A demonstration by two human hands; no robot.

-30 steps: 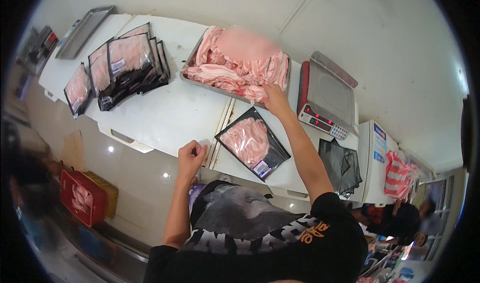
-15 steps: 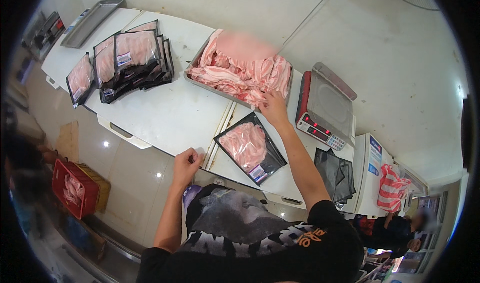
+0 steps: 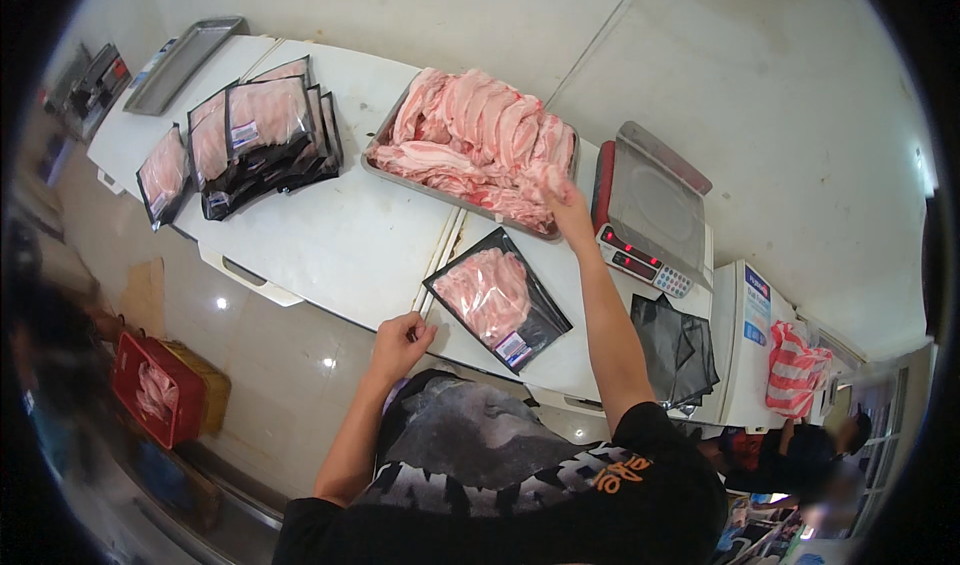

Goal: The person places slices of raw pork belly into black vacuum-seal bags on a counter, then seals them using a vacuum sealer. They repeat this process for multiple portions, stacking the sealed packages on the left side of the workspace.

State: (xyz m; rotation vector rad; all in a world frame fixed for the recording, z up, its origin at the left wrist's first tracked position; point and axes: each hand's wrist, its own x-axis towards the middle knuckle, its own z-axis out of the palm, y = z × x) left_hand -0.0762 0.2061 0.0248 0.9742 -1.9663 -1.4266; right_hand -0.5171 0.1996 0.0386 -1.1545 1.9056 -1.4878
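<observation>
Bearing meat (image 3: 485, 120), a white worktop (image 3: 340, 230) lines the wall (image 3: 740, 85); floor (image 3: 275, 365) shines.

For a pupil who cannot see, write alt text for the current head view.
A person's right hand touches sliced meat heaped in a metal tray; the curled left hand is near a black-edged pack. Similar packs lie left, a digital scale right.

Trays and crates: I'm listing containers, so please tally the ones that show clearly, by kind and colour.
Metal trays: 2 (the middle tray with sliced raw meat, the far-left tray)
Red crate: 1
Yellow crate: 1
Total: 4
</observation>
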